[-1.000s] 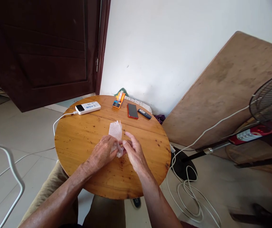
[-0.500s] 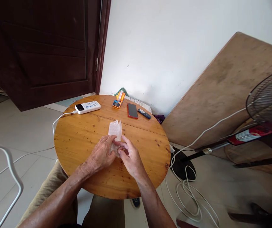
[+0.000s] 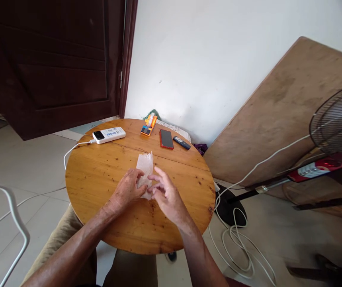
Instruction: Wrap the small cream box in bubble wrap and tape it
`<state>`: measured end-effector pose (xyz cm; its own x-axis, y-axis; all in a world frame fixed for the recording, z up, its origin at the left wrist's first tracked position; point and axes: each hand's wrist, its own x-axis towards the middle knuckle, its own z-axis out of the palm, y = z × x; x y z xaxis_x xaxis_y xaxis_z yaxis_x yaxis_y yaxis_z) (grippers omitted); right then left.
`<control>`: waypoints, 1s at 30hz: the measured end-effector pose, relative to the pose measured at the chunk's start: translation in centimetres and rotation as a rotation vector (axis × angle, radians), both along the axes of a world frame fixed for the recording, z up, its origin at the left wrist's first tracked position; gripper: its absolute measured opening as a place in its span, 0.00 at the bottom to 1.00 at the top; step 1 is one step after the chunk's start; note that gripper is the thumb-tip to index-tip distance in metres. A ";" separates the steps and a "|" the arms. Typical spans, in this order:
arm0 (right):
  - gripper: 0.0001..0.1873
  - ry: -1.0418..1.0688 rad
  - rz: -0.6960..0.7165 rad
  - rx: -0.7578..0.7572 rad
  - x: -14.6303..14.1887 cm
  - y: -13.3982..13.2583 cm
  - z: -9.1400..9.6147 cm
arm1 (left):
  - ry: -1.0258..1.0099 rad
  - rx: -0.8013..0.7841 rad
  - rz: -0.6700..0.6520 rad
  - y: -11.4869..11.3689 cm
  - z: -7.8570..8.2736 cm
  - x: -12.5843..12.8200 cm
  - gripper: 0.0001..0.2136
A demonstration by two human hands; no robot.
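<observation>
A translucent whitish sheet (image 3: 145, 163) that looks like bubble wrap lies on the round wooden table (image 3: 99, 179), its far end slightly raised and crinkled. At its left edge is my left hand (image 3: 128, 186), thumb and fingers apart, with the tips touching the sheet. My right hand (image 3: 168, 197) hovers at the sheet's right side with its fingers spread, holding nothing that I can see. Its fingertips are close to the near right edge; whether they touch is unclear. Part of the near end is hidden by my fingers.
Along the far side stand a white power bank (image 3: 109, 135) with a cable, an orange tape dispenser (image 3: 149, 124), a red-edged phone (image 3: 166, 139) and a dark remote-like device (image 3: 181, 142). A pedestal fan (image 3: 338, 123) and coiled white cable (image 3: 248, 255) are at right.
My right hand has opened and drawn slightly right, off the sheet. My left fingers have spread, and the sheet's near part, bunched between my hands before, now lies flatter.
</observation>
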<state>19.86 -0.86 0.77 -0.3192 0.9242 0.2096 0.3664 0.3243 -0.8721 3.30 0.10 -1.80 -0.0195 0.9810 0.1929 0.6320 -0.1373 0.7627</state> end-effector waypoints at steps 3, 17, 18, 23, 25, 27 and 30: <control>0.22 -0.086 -0.083 0.079 1.0 1.6 1.0 | 0.051 0.019 -0.017 0.1 -0.2 -0.3 0.13; 0.18 -1.030 0.145 0.375 -0.4 6.1 3.2 | 0.262 0.054 -0.233 0.9 1.1 -0.8 0.18; 0.17 -1.025 0.127 0.382 -0.1 6.0 3.1 | 0.269 0.051 -0.236 0.9 1.2 -0.7 0.19; 0.18 -0.984 0.125 0.439 0.6 5.8 2.5 | 0.248 0.014 -0.251 1.0 1.5 -0.6 0.24; 0.18 -0.981 0.151 0.470 0.3 6.2 2.4 | 0.238 0.003 -0.260 1.1 1.7 -0.5 0.24; 0.15 -0.976 0.186 0.503 -0.3 6.9 2.3 | 0.231 0.005 -0.275 1.1 1.8 -0.5 0.22; 0.10 -0.956 0.235 0.512 -1.2 8.4 2.1 | 0.213 0.001 -0.283 1.1 1.8 -0.5 0.21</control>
<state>18.63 7.51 2.83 -0.7094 0.6939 0.1236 0.6987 0.7154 -0.0060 2.83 1.20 0.04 0.2940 0.9415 0.1647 0.7134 -0.3309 0.6177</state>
